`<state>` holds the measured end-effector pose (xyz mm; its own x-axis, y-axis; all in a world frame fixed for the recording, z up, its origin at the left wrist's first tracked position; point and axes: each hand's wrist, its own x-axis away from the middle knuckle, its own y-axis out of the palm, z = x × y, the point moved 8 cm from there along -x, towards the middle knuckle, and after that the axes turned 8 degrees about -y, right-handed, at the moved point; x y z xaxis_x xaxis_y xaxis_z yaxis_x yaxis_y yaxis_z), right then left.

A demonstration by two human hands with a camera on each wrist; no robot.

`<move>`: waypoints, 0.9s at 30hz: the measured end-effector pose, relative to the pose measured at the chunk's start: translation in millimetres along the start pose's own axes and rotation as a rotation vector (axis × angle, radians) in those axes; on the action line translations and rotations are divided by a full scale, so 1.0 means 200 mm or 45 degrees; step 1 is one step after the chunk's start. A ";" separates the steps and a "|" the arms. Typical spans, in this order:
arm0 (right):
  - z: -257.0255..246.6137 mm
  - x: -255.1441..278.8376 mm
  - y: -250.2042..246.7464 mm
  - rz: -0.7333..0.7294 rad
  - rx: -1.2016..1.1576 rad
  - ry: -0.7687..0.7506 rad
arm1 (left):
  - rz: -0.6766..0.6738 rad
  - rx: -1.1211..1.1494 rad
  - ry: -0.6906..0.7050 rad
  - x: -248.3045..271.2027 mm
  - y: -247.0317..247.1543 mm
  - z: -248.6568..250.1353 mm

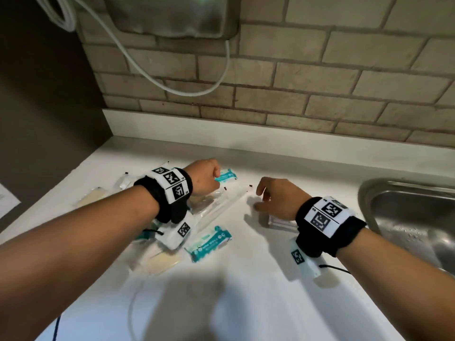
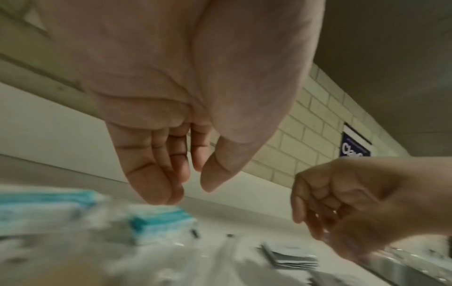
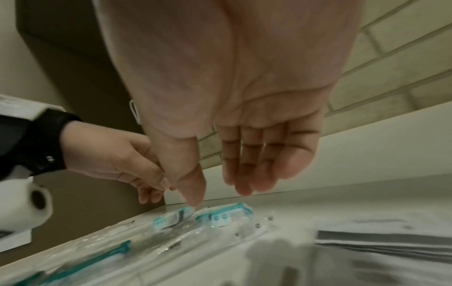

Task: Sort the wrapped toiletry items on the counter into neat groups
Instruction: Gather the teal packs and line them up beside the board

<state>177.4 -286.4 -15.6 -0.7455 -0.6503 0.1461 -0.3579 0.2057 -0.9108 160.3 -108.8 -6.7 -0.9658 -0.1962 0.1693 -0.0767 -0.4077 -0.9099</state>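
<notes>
Wrapped toiletries lie scattered on the white counter [image 1: 248, 306]. A teal-and-white packet [image 1: 225, 175] sits at the back, just beyond my left hand [image 1: 211, 179]. A second teal packet [image 1: 209, 243] lies nearer me. Long clear toothbrush wrappers [image 1: 219, 207] and beige wrapped items [image 1: 165, 260] lie between and under my left arm. My left hand [image 2: 190, 189] hovers with loose fingers and holds nothing. My right hand [image 1: 261, 200] hovers over a stack of flat grey-white sachets [image 1: 278, 221]; its fingers [image 3: 244, 185] are straight and empty.
A steel sink [image 1: 413, 217] opens at the right edge of the counter. A tiled wall [image 1: 320, 94] with a hanging white cable [image 1: 197, 92] backs the counter. A dark panel [image 1: 49, 107] closes the left side.
</notes>
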 end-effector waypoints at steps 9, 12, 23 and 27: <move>-0.30 -0.50 0.11 -0.142 0.277 -0.123 | -0.046 -0.259 -0.001 -0.16 -0.09 -0.42; -0.33 -0.67 0.14 -0.206 0.344 -0.053 | -0.140 -0.295 -0.011 -0.22 -0.04 -0.51; -0.34 -0.86 0.24 -0.307 0.512 0.037 | -0.072 -0.054 0.079 -0.18 -0.12 -0.59; -0.38 -0.76 0.12 -0.083 0.381 0.084 | -0.365 -0.034 0.045 -0.02 -0.01 -0.57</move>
<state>239.0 -127.5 -30.7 -0.7650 -0.6039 0.2236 -0.2321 -0.0653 -0.9705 137.2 -5.7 -48.7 -0.9118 -0.0448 0.4082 -0.3540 -0.4181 -0.8366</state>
